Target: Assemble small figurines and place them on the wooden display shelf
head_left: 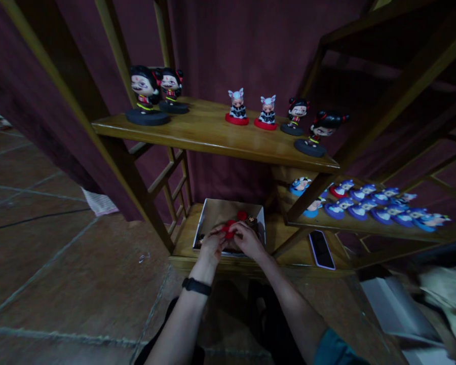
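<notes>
Over a shallow white cardboard box (210, 210) on the low shelf, my left hand (214, 242) and my right hand (246, 239) come together. Between their closed fingers is a small red round piece (228, 229), which looks like the red bases under figurines on the shelf above; my fingers cover part of it. Another red round piece (242, 216) lies in the box just beyond my right hand. Beside it is a small dark figurine (251, 221), partly visible. More dark items at the near side of the box are too dim to make out.
The wooden upper shelf (209, 132) overhangs the box and carries several figurines, including a black-haired one (143, 91) and a white-eared one (237, 105). Several blue-based figurines (359, 208) stand on the right shelf. A phone (321, 249) lies below them. Wooden posts (131, 187) frame the unit.
</notes>
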Demonstrator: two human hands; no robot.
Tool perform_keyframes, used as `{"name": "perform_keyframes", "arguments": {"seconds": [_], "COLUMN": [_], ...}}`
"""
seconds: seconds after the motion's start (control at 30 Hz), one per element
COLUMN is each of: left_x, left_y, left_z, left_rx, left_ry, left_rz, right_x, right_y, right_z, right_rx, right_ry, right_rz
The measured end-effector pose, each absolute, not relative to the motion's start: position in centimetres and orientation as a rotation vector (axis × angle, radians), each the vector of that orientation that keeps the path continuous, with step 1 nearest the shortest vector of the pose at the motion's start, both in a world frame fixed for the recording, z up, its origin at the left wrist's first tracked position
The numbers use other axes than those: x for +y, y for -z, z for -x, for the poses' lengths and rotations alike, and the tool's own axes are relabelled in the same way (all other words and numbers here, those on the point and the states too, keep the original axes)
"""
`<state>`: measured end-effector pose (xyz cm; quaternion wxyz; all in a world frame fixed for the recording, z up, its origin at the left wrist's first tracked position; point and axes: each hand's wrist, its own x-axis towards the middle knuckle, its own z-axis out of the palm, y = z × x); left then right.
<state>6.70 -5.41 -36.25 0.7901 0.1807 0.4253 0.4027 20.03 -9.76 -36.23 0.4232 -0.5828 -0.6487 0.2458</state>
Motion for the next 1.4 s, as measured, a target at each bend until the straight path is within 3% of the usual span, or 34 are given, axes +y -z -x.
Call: {"name": "perform_keyframes", "arguments": {"seconds": [0.23,0.6,0.73,0.97,1.4], "left_x": [-4.3,-4.4,-4.4,-4.6,-4.9], "left_y": [36.1,35.7,35.8,35.6,35.7], "left_z": [-5.3,-4.5,-4.4,-4.9,-5.6], "left_rx": [0.907,0.832,0.845,0.830,0.832], "left_ry": [-1.035,-0.966,-0.996,-0.996,-0.975], "left_rz": [-0.332,-0.369,-0.336,-0.331,-0.327], "right_x": [-6.9,-7.1,-6.7,-7.0,-7.5], "right_y": [41.1,42.4,41.3,36.7,35.5], "right_z": [-22.4,-20.1,-19.9,-19.5,-19.4], "right_rx": [-1.263,-1.563,-1.257,-0.680,-0.719], "right_ry": [-0.596,-0.612,-0.839,-1.309,-1.094], "right_rz": [1.694,1.878,1.726,0.917,1.046]}}
